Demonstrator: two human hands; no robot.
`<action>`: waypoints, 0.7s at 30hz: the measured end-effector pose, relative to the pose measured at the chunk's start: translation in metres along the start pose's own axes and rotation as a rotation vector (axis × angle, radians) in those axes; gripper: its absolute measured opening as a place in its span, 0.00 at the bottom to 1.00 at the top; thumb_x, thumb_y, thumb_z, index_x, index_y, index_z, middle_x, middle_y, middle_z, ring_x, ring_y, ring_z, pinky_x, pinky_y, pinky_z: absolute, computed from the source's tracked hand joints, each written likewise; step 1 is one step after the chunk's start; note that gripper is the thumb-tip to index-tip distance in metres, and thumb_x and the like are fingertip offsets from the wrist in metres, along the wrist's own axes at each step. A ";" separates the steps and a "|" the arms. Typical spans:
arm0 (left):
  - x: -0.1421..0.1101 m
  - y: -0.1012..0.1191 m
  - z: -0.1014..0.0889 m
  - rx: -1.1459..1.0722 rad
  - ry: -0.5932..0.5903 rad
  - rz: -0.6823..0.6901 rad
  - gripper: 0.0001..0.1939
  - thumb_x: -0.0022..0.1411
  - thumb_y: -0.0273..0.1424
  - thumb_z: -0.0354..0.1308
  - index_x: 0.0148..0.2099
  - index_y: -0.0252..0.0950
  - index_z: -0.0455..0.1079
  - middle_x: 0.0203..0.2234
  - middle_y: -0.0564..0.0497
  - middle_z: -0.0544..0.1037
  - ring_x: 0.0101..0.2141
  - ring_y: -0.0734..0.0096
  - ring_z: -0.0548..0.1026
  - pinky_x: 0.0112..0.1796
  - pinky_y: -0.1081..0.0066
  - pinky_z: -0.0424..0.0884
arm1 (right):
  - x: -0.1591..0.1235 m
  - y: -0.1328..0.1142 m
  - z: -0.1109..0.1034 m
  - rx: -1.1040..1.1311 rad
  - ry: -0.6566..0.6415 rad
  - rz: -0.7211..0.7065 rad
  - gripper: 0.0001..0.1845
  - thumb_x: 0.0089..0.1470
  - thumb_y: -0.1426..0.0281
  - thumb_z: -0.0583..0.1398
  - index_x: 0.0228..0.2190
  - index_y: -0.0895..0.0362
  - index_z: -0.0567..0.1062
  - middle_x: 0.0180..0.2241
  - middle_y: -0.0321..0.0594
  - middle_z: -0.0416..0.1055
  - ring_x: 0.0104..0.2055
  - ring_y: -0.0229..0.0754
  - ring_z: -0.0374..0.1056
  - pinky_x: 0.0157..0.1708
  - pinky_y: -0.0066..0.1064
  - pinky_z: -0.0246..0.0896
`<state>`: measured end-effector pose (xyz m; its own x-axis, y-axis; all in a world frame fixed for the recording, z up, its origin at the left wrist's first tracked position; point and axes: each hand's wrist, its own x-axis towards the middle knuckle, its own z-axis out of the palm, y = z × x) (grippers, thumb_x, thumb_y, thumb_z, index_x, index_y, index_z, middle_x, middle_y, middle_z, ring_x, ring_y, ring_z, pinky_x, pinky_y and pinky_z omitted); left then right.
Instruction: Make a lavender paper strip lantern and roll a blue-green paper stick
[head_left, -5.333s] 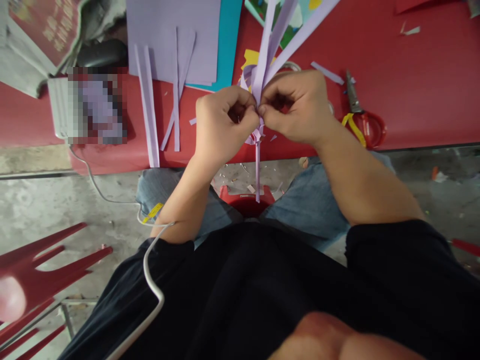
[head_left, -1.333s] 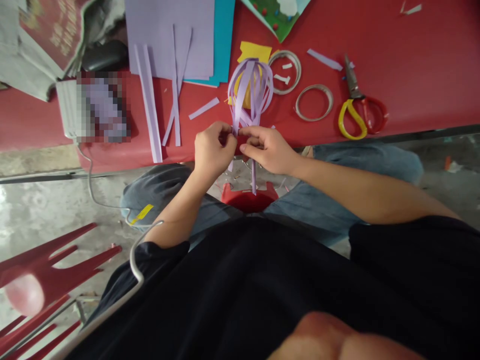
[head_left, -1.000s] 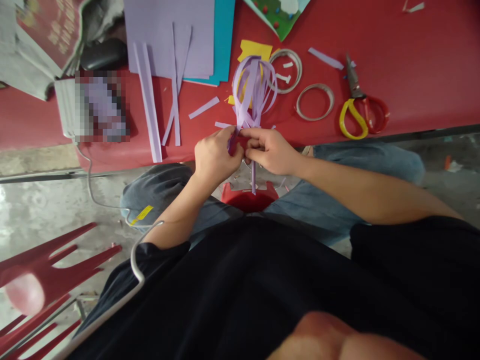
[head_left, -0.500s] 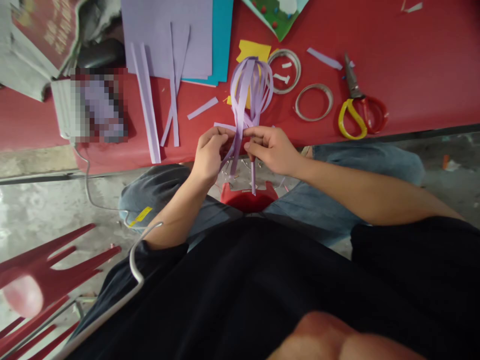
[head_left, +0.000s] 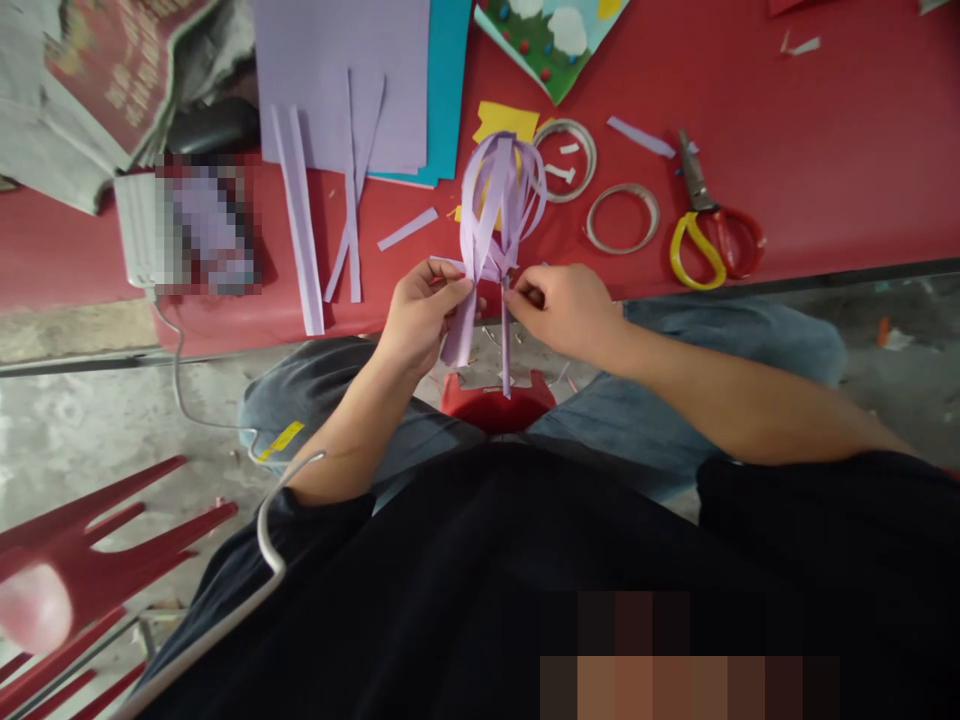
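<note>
Purple paper strips curve over into a rounded, cage-like bunch [head_left: 504,190] at the table's front edge. My left hand [head_left: 425,312] pinches loose strip ends [head_left: 460,335] on the left of the bunch, thumb on top. My right hand [head_left: 564,303] is closed around the top of a thin purple stem [head_left: 506,350] that hangs below the bunch. The far fingers of both hands are partly hidden. Behind the bunch lie yellow paper scraps [head_left: 506,121].
On the red table [head_left: 810,150] are scissors [head_left: 701,200], tape rolls [head_left: 656,215], purple sheets [head_left: 337,50], loose purple strips [head_left: 300,220] and a picture card [head_left: 555,45]. A grey box with a cable [head_left: 135,235] stands at left. A red stool [head_left: 495,402] is below.
My right fingers have drawn back from the strips to the stem. The strip ends in my left hand are gathered closer together. The view has shifted slightly.
</note>
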<state>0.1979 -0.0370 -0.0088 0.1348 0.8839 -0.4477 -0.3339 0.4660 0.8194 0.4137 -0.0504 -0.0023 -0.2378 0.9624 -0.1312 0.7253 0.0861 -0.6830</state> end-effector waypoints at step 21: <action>0.016 -0.001 0.050 -0.231 0.058 0.103 0.14 0.72 0.31 0.71 0.34 0.38 0.70 0.24 0.58 0.70 0.24 0.82 0.70 0.27 0.79 0.67 | 0.034 0.003 -0.011 -0.016 0.237 0.071 0.18 0.67 0.50 0.63 0.34 0.50 0.73 0.32 0.39 0.78 0.35 0.47 0.72 0.37 0.38 0.64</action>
<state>0.2472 -0.0210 0.0012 0.0373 0.9194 -0.3915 -0.5483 0.3463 0.7612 0.4150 -0.0143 -0.0015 -0.0291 0.9996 -0.0043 0.7453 0.0188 -0.6665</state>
